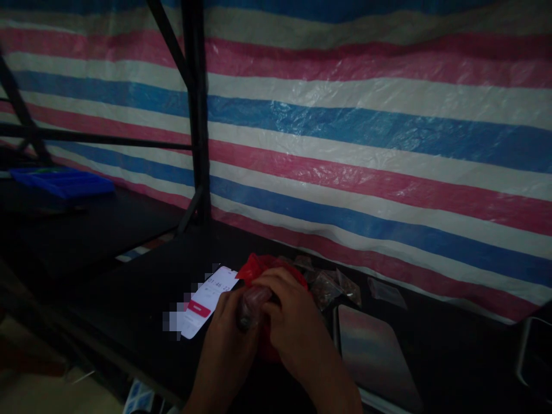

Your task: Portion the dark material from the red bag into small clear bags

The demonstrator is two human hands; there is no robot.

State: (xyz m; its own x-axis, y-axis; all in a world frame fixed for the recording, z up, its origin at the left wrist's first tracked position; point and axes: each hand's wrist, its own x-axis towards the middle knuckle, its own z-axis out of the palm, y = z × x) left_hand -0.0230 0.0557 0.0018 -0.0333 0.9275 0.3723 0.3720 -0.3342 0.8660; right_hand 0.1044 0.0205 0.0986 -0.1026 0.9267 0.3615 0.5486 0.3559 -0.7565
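Note:
Both hands meet over a black table. My left hand (230, 330) is closed round a small clear plastic bag (252, 303); what the bag contains is too dark to make out. My right hand (287, 310) pinches the same bag from the other side, its fingers bent over the top. Behind and under the hands lies a red plastic bag (254, 265), partly hidden by them. A lit phone (211, 302) showing a timer rests left of my left hand. Several small clear bags with brownish contents (328, 287) lie beyond my right hand.
A flat tablet-like panel (375, 351) lies right of my right forearm, with a flat clear bag (387, 292) behind it. A dark device (537, 356) sits at the right edge. Blue trays (64, 183) stand far left, past a black metal post (198, 115). Striped sheeting (366, 132) hangs behind.

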